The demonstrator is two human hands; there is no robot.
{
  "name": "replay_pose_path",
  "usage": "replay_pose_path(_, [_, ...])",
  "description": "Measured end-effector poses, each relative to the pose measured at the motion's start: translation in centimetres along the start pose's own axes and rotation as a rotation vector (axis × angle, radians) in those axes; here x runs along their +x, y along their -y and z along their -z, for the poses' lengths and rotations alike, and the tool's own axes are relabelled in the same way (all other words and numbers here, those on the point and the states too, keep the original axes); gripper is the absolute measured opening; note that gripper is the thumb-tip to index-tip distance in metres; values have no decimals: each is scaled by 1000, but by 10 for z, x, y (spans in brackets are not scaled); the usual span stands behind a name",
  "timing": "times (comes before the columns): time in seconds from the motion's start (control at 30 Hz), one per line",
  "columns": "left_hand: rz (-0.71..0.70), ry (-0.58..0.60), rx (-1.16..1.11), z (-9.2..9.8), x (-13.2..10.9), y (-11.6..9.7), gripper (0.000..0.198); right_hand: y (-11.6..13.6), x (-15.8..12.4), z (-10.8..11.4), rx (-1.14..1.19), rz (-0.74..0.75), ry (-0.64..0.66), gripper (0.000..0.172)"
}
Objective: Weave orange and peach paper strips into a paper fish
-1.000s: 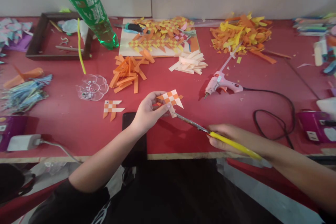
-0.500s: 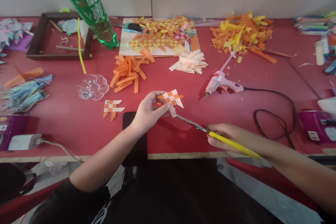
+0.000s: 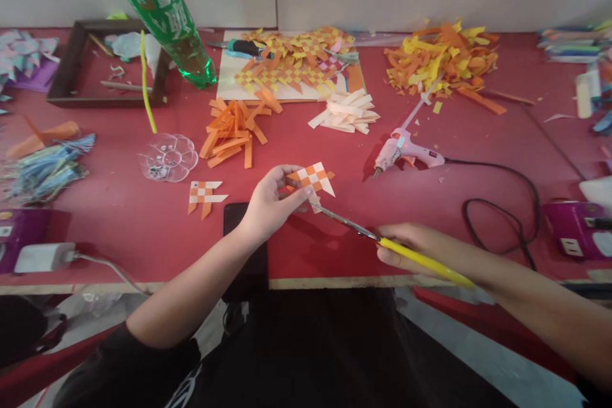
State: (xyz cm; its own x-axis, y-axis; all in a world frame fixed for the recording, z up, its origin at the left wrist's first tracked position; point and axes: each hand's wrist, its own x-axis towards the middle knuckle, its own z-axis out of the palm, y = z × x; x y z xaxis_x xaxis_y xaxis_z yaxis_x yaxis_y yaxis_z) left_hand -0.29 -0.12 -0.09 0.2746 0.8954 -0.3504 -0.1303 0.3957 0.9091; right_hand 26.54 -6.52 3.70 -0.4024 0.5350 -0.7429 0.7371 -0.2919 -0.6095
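Observation:
Between the thumb and fingers of my left hand is a woven paper fish in an orange and pale pink check. My right hand grips yellow-handled scissors. Their blade tips meet a pale strip hanging from the fish's lower edge; whether the blades are fully closed I cannot tell. Left of my left hand, a second woven paper fish with a small dark eye lies flat on the red table. Orange paper strips and pale pink paper strips lie in piles beyond my hands.
A pink glue gun with a black cord lies at right. Behind stand a green bottle and a dark tray. A clear flower-shaped dish sits at left. A black phone lies under my left forearm.
Almost nothing differs. Both hands, the fish and the scissors keep practically the same positions, and the blade tips stay at the pale strip.

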Motion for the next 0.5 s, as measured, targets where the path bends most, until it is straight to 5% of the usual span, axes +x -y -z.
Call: replay_pose_path(0.5, [3,2,-3,0,-1,0,29,4,1,2,59,-12,9,51])
